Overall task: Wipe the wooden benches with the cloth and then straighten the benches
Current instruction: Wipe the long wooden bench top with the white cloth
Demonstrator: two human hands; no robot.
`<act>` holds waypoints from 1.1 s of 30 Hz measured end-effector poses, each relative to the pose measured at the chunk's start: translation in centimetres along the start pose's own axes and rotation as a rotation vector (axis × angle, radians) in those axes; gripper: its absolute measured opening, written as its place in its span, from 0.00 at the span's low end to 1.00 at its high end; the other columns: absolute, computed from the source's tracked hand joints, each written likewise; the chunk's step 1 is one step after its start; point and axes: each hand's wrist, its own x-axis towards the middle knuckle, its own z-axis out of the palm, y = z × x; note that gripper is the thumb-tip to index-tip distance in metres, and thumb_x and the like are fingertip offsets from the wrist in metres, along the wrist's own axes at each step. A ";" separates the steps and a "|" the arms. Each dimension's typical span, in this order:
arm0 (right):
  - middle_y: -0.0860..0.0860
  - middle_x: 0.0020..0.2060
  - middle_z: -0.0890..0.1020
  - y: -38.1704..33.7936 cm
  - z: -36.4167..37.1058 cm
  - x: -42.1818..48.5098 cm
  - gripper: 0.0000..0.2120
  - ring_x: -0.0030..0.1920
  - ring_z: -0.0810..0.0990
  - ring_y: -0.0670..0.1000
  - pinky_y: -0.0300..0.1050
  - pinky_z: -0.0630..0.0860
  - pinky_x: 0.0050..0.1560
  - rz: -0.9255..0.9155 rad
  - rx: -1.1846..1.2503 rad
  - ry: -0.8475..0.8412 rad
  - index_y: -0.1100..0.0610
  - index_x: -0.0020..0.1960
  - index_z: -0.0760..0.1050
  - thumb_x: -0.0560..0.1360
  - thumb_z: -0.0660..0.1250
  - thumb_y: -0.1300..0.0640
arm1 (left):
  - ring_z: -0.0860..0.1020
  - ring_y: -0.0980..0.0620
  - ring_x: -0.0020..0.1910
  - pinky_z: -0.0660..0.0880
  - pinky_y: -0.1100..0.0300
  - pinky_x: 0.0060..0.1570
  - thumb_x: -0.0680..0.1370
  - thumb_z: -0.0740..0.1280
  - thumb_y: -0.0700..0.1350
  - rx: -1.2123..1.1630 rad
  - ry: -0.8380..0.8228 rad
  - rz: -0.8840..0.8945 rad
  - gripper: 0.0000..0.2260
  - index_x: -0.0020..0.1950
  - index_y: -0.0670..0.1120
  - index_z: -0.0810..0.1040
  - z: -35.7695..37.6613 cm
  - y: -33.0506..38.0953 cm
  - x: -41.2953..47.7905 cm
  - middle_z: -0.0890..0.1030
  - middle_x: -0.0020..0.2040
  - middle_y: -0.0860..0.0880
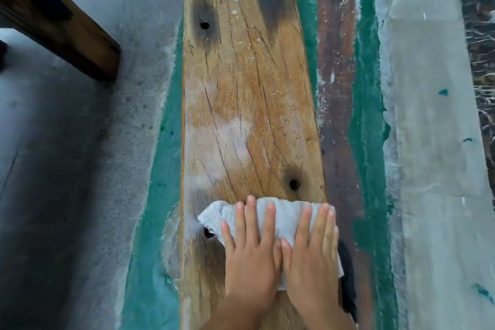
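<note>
Two hands, left hand (250,257) and right hand (312,260), lie flat with fingers spread, side by side, pressing one white cloth (284,215) onto the near end of the bench (246,83), whose four dark holes show, while a second bench (59,19) stands far left across bare floor (67,169).

cloth (284,215) flat on wd bench (249,94)

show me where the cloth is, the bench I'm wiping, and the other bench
white cloth (288,215), head view, bare patch between the hands.
wooden bench (249,94), head view, middle of its top plank.
dark bench (61,19), head view, its top, upper left.
</note>
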 end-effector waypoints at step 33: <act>0.68 0.78 0.43 -13.1 -16.9 64.7 0.38 0.79 0.40 0.65 0.64 0.45 0.77 -0.144 -0.003 0.218 0.60 0.80 0.43 0.80 0.44 0.37 | 0.37 0.45 0.78 0.36 0.37 0.73 0.82 0.39 0.57 -0.017 0.226 -0.226 0.25 0.79 0.57 0.38 -21.5 -6.8 62.2 0.37 0.80 0.47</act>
